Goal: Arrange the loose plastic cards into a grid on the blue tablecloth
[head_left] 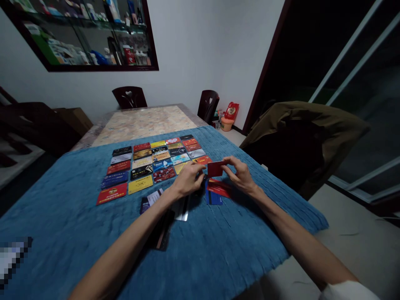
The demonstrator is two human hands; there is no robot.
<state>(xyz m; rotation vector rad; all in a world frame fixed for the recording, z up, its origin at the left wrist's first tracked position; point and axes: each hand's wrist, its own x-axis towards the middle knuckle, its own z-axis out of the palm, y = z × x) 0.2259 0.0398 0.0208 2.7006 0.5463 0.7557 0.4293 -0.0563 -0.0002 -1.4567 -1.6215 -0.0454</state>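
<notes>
My right hand (240, 175) pinches a dark red card (215, 168) between thumb and fingers, held upright above the cloth. At its left edge is my left hand (188, 180), with index finger and thumb curved and a small gap between them; I see nothing in it. Below the held card, a red card (220, 188) overlaps a blue card (214, 198). Beyond my left hand lie several rows of cards, among them a yellow card (140, 184) and a red and gold card (111, 193). Several loose cards, including a white and purple card (153, 198), lie partly under my left forearm.
A blue cloth (243, 241) covers the near part of the table; a patterned cover (150, 121) shows beyond. Dark chairs (129, 98) stand at the far side. At the right, a brown jacket (300, 112) hangs over a chair. A pixelated patch (14, 258) sits at lower left.
</notes>
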